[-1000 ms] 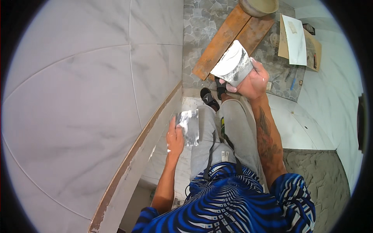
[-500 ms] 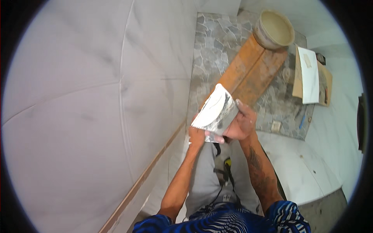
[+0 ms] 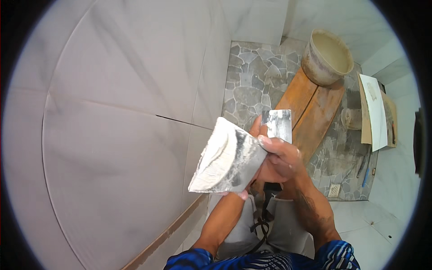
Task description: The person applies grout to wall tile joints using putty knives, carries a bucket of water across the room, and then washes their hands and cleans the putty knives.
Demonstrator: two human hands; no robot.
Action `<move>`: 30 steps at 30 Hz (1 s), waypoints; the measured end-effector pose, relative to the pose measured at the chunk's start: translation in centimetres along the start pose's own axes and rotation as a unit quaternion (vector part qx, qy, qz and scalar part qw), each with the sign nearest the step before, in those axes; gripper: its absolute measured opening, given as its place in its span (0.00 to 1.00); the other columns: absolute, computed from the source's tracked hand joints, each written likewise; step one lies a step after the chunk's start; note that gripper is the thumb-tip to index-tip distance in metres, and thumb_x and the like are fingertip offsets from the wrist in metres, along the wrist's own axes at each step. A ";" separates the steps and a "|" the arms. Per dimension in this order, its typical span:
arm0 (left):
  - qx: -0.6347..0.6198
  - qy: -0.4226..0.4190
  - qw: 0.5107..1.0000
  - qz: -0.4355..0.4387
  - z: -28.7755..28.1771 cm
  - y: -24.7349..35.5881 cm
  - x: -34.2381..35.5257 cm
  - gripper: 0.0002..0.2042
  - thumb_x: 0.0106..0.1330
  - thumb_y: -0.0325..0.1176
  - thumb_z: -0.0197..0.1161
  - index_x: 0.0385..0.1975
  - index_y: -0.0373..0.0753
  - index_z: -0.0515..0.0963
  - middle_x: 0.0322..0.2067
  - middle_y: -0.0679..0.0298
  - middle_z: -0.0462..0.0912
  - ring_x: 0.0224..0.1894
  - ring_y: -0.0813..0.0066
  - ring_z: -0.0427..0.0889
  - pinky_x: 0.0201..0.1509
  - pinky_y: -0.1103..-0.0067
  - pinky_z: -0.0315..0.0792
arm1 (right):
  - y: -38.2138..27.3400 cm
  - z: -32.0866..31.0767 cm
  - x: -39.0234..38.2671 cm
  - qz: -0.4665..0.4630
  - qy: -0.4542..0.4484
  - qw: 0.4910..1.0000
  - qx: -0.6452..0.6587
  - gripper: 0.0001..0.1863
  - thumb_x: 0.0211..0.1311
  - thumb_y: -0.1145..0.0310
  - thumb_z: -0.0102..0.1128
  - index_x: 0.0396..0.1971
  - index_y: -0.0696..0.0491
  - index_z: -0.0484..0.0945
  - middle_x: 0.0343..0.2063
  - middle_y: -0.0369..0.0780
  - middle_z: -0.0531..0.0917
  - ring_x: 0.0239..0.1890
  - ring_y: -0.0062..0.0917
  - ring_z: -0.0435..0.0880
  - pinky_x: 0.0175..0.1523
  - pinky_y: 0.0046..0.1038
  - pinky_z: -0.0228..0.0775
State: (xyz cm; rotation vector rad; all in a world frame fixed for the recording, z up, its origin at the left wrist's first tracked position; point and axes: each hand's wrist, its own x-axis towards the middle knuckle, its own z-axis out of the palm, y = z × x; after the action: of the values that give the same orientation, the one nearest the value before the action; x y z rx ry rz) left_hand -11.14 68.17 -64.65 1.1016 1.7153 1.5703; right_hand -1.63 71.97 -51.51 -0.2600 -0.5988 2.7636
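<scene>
My right hand (image 3: 283, 157) grips a wide, flat metal plate (image 3: 225, 157) heaped with white paste, thumb on its upper face, held tilted above my legs. Behind it my left hand (image 3: 255, 127) is closed on a smaller metal spreader blade (image 3: 279, 123) smeared with white, raised just above the right hand. Much of my left hand is hidden by the plate.
A bucket (image 3: 328, 58) of pale liquid sits on two wooden boards (image 3: 317, 114) over a stone-patterned floor (image 3: 249, 76). White and brown sheets (image 3: 373, 112) lean at the right, near a blue tool (image 3: 366, 177) and a drain (image 3: 334, 190). A marble-look tiled wall (image 3: 117, 144) fills the left.
My two hands came together; the small blade rose from low left to behind the plate, and the plate moved down and leftward. The view shifted, so bucket and boards appear lower.
</scene>
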 end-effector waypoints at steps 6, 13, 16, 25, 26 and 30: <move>-0.035 -0.019 0.998 0.053 1.2 -0.5 1.4 0.21 0.65 0.31 0.49 0.57 0.29 0.69 0.49 0.47 0.77 0.52 0.62 0.75 0.59 0.75 0.65 | 2.5 3.9 -1.3 0.018 0.020 0.999 -0.031 0.34 0.66 0.54 0.43 0.59 0.71 0.61 0.56 0.60 0.70 0.56 0.52 0.72 0.59 0.48 0.66; -0.053 -0.020 0.998 0.000 -5.5 -0.4 -1.4 0.21 0.65 0.30 0.48 0.57 0.29 0.69 0.48 0.46 0.78 0.53 0.59 0.75 0.59 0.73 0.65 | 6.1 10.1 0.1 0.019 -0.233 0.971 0.052 0.43 0.61 0.54 0.51 0.69 0.62 0.46 0.64 0.54 0.62 0.65 0.54 0.62 0.68 0.52 0.51; -0.037 0.012 0.999 0.001 -7.9 -1.4 -3.9 0.21 0.64 0.29 0.48 0.57 0.29 0.69 0.48 0.45 0.78 0.53 0.56 0.75 0.59 0.72 0.66 | 6.2 11.8 -0.2 0.015 -0.279 0.960 -0.016 0.43 0.60 0.56 0.51 0.69 0.63 0.46 0.62 0.55 0.65 0.64 0.51 0.64 0.68 0.45 0.54; 0.024 0.063 0.998 0.015 -13.0 -3.5 -6.9 0.21 0.63 0.27 0.47 0.56 0.28 0.69 0.48 0.43 0.78 0.53 0.51 0.76 0.57 0.67 0.68 | 7.0 22.1 3.7 -0.386 -0.103 0.729 -0.556 0.35 0.52 0.69 0.61 0.62 0.60 0.64 0.58 0.51 0.68 0.60 0.40 0.69 0.64 0.37 0.58; -0.013 0.047 0.998 0.037 -12.5 -1.5 -7.4 0.20 0.63 0.27 0.46 0.56 0.29 0.69 0.47 0.43 0.78 0.53 0.51 0.77 0.57 0.68 0.68 | 5.5 22.7 3.6 -0.450 -0.097 0.602 -0.652 0.34 0.50 0.71 0.63 0.61 0.58 0.67 0.57 0.51 0.68 0.59 0.41 0.69 0.63 0.37 0.60; -0.049 0.036 0.998 0.008 -16.3 0.7 -10.8 0.20 0.64 0.28 0.46 0.56 0.30 0.70 0.45 0.45 0.79 0.50 0.55 0.78 0.55 0.71 0.68 | 6.9 27.6 5.8 -0.522 -0.096 0.526 -0.665 0.33 0.48 0.70 0.65 0.59 0.55 0.70 0.54 0.52 0.70 0.55 0.42 0.71 0.60 0.38 0.63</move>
State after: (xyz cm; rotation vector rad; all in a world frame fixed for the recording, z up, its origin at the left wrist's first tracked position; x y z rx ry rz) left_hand -19.22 50.46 -62.71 1.0239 1.6600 1.7042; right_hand -15.35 57.58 -30.37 0.1304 -1.9607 0.7199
